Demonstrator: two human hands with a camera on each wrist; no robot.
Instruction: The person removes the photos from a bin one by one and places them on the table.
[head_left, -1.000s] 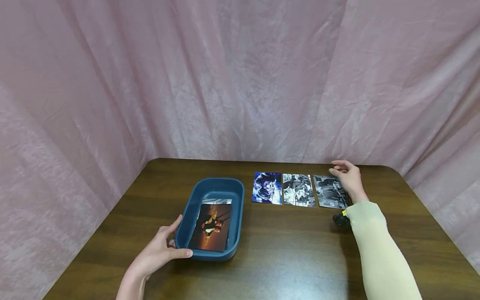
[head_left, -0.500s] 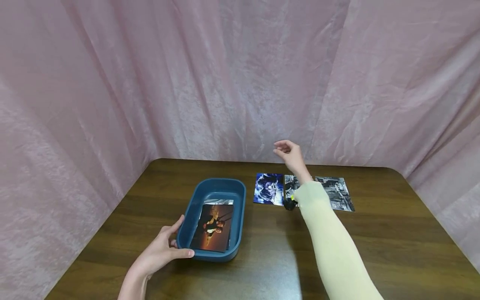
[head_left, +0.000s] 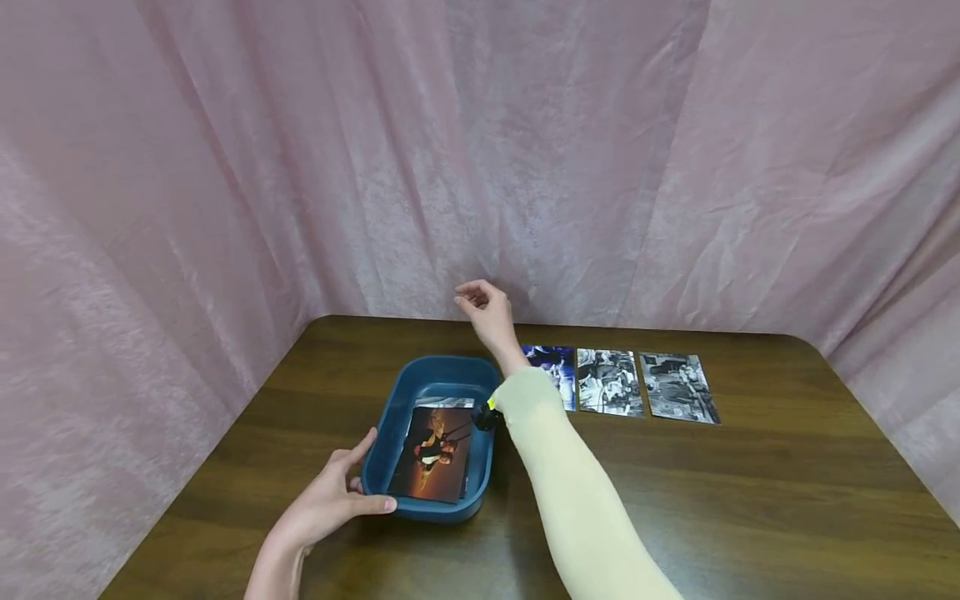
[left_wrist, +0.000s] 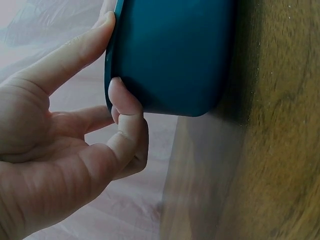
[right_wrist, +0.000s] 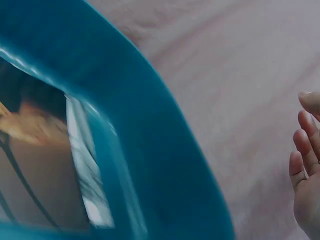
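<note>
The right hand (head_left: 486,312) has swung back empty above the tray (head_left: 420,379), which the left hand (head_left: 341,500) grips at its corner; three photos (head_left: 609,382) lie dealt on the table, with a stack (head_left: 433,454) left.

The right forearm (head_left: 570,475) covers part of the blue photo (head_left: 553,367) and the tray's (head_left: 420,375) right rim. Under the top photo (head_left: 433,454) in the tray lies another, showing only a pale strip. The left wrist view cuts off the tray beyond one corner; the right wrist view is blurred and shows only the fingertips (right_wrist: 306,150) of the right hand (head_left: 486,317).
</note>
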